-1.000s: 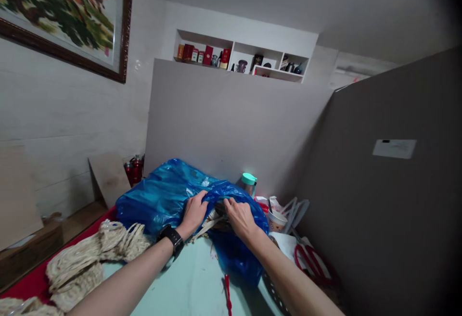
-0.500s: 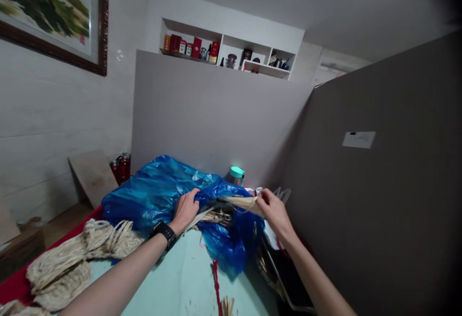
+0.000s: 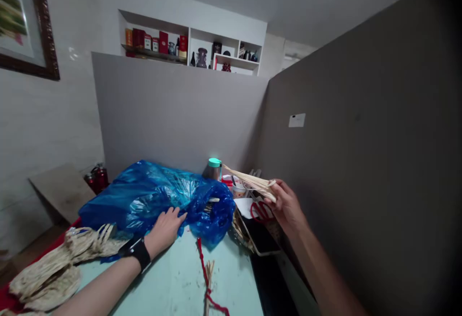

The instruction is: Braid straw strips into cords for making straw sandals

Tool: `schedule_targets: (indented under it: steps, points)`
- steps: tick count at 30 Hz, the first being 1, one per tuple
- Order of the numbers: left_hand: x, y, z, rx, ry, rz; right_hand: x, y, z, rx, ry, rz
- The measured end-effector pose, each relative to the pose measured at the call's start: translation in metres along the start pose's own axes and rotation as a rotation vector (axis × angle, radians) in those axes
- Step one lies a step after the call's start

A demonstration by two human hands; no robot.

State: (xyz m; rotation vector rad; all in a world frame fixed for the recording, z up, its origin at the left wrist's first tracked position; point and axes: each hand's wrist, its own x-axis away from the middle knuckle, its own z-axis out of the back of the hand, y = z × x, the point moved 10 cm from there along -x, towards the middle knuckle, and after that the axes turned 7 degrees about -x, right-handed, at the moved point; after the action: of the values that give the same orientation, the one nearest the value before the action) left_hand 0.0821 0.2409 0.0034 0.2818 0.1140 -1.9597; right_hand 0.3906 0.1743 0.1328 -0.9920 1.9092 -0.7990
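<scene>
My right hand (image 3: 287,205) is closed on a bunch of pale dried straw strips (image 3: 247,180), held up in the air to the right of a big crumpled blue plastic bag (image 3: 151,195). My left hand (image 3: 166,225), with a black watch on the wrist, lies with fingers spread on the bag's near side, close to its opening. More dry straw shows in the bag's mouth (image 3: 211,205). The bag rests on a light green table top (image 3: 180,277).
Coils of braided straw rope (image 3: 57,263) lie at the left. A red cord (image 3: 204,268) and short straw bits lie in front. A tray (image 3: 258,239) with red scissors (image 3: 262,210), a cup and a green-lidded bottle (image 3: 214,168) stand to the right. Grey partitions close off the back and right.
My right hand pulled a bunch of straw out of the bag and lifted it to the right. My left hand let go of the bag's edge and now lies flat. The view turned right.
</scene>
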Motion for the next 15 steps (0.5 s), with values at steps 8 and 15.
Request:
schedule_targets:
  steps: [8,15]
  points:
    - [0.005,0.041,0.052,0.39,0.067,0.098,0.026,-0.002,-0.008,0.208,-0.113,0.139]
    - [0.007,0.099,0.066,1.183,-0.024,0.103,0.097,0.02,-0.083,0.552,-0.526,0.384]
